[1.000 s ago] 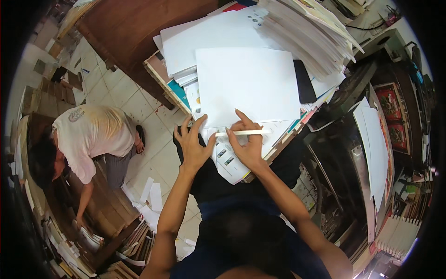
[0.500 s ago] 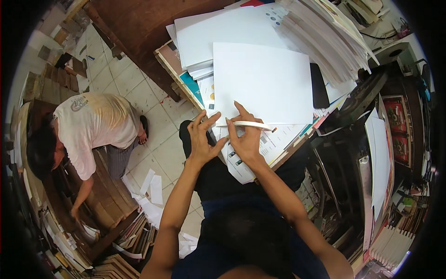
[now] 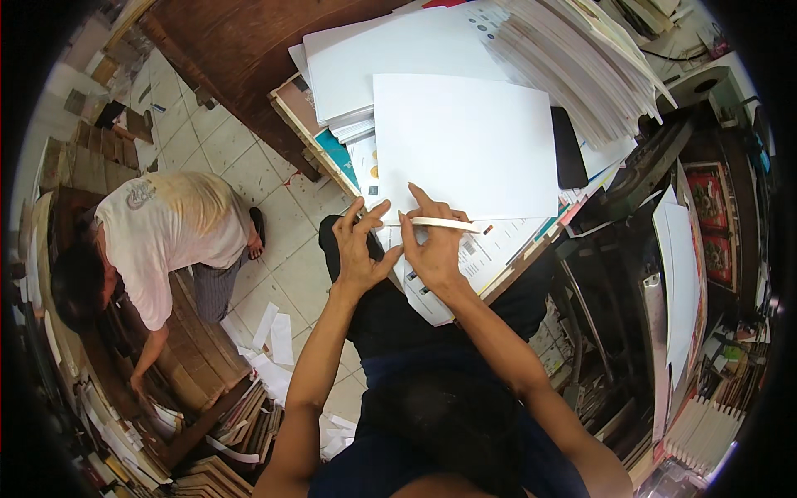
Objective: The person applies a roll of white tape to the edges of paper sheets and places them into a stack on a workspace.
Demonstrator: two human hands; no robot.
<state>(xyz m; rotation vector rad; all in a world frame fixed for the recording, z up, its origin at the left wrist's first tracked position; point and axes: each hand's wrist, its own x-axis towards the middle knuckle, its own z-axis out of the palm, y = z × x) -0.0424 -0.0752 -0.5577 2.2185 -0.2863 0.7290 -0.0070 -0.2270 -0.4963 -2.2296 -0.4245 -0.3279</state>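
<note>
A blank white sheet [image 3: 465, 145] lies on top of printed papers [image 3: 490, 257] in front of me. At the sheet's near left corner is my left hand [image 3: 359, 257], its fingers spread and nothing in its grip. Close beside it, my right hand [image 3: 436, 249] holds a slim, slightly curved white tool [image 3: 444, 222] between its fingers. That tool points to the right, roughly along the sheet's near edge, and its exact kind cannot be made out. The right index finger stretches over the sheet near that corner. Both thumbs are close to each other, with a small gap between them.
A stack of white paper [image 3: 357, 83] stands behind the sheet, and a fanned pile of pages [image 3: 581, 66] is at its right. A black phone-like slab [image 3: 569, 149] lies by the sheet. At left, another person [image 3: 174, 224] bends over boards. Paper scraps [image 3: 274, 340] litter the tiled floor.
Both hands keep nearly the same pose; the right one has edged slightly left along the sheet's near edge. The whole view has shifted a little.
</note>
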